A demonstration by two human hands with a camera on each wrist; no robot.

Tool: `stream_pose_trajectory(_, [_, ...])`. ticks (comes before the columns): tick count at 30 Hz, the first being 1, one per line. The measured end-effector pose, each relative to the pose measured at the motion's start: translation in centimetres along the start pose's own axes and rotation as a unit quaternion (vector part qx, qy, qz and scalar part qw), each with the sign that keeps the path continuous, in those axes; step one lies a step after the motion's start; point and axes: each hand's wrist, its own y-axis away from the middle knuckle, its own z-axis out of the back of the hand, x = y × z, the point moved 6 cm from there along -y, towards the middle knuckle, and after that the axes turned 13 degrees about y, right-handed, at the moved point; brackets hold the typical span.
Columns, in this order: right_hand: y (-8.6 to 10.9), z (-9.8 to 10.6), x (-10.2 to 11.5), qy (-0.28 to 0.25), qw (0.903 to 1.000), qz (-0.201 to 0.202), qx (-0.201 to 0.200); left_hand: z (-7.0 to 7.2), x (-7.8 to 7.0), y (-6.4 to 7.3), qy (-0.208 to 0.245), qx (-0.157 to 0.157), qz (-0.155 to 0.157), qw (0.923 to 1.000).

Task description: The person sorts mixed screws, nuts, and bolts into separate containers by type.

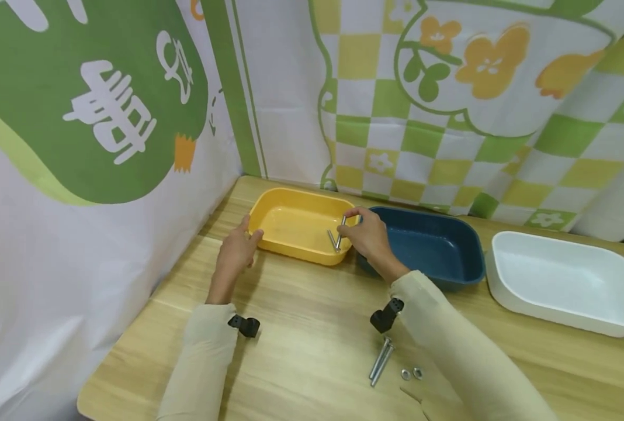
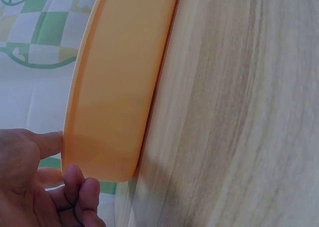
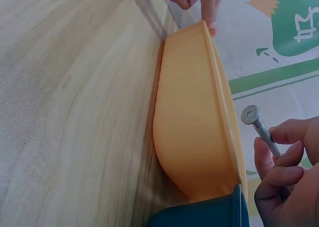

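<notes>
At the back left of the table, a yellow tray (image 1: 291, 253) stands with its long side toward me. My left hand (image 1: 236, 251) holds its left end, thumb and fingers at the rim; other fingers curl below in the left wrist view. Over the tray's right end, my right hand (image 1: 367, 237) pinches a silver bolt (image 3: 264, 133) between thumb and fingertips, its round socket head outward and lower in the head view. A second bolt (image 1: 332, 238) shows beside it at the tray's right end; whether it touches the held one I cannot tell.
A dark blue tray (image 1: 472, 257) adjoins the yellow one on the right, under my right wrist. Farther right is a white tray (image 1: 554, 316). Two bolts (image 1: 381, 362) and two nuts (image 1: 412, 373) lie on the wooden table (image 1: 301, 351) near my right forearm. Patterned cloth (image 1: 364, 134) hangs behind.
</notes>
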Motion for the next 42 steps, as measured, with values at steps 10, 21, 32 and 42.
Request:
stream_pose_trajectory(10, [0.2,-0.2,-1.3,0.04,0.999,0.007,-0.017,-1.3,-0.2,0.3,0.007,-0.005,0.0,1.0])
stream_pose_trajectory(21, [1.3,-0.4,-2.6,0.044,0.9987,0.017,-0.019,-2.2,0.2,0.6,-0.007,0.002,0.002,1.0])
stream_pose_trajectory(32, [2.8,0.4,-2.4,0.016,0.9994,0.025,-0.015,-1.1,0.2,0.4,-0.009,0.001,0.014,0.9999])
stream_pose_trajectory(42, [3.6,1.3,-2.6,-0.011,0.9988,0.047,0.009,-0.2,0.3,-0.3,-0.008,-0.003,0.013,0.9999])
